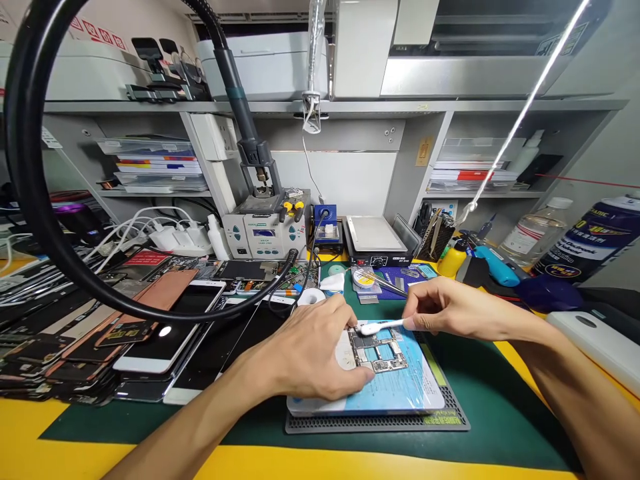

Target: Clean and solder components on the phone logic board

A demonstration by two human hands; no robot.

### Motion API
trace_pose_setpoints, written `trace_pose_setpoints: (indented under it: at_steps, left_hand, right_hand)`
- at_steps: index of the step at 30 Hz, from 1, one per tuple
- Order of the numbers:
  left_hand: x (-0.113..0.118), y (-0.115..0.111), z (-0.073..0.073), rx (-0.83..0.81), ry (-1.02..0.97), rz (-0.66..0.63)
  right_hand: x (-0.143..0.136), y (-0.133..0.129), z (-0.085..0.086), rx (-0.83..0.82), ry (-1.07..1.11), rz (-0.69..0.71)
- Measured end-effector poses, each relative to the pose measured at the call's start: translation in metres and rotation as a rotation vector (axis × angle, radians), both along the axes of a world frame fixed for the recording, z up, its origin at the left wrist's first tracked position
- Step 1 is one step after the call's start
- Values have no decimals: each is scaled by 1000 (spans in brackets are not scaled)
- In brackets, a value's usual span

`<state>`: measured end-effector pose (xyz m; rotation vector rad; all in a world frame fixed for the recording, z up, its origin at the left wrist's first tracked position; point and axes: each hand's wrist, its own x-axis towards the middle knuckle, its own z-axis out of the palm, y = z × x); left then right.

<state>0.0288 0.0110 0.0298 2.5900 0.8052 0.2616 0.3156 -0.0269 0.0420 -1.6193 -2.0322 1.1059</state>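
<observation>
A phone circuit board (379,348) with cut-out openings lies flat on a blue and white box (415,387). My left hand (313,353) steadies it from the left, fingers at its upper left corner and thumb by its lower edge. Pinched in my right hand (440,308) is a cotton swab (387,326) whose white tip rests on or just over the upper left part of the board. Under the box is a dark perforated pad (377,424), itself on a green mat (480,400).
At left, stacked phones and screens (165,333) crowd the bench. A thick black hose (23,167) loops across the left foreground from the hot-air station (265,230). Behind my hands stands a heating plate (377,237); at right are a clear bottle (535,230) and a spray can (590,237).
</observation>
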Motion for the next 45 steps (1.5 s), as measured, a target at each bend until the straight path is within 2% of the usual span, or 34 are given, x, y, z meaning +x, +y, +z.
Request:
trace_pose_setpoints:
  at_steps: [16, 45]
  left_hand:
    - [-1, 2, -1, 28, 4, -15]
    - [-1, 1, 1, 38, 12, -16]
  right_hand:
    - [-2, -2, -1, 29, -30, -18]
    - [4, -3, 1, -43, -7, 27]
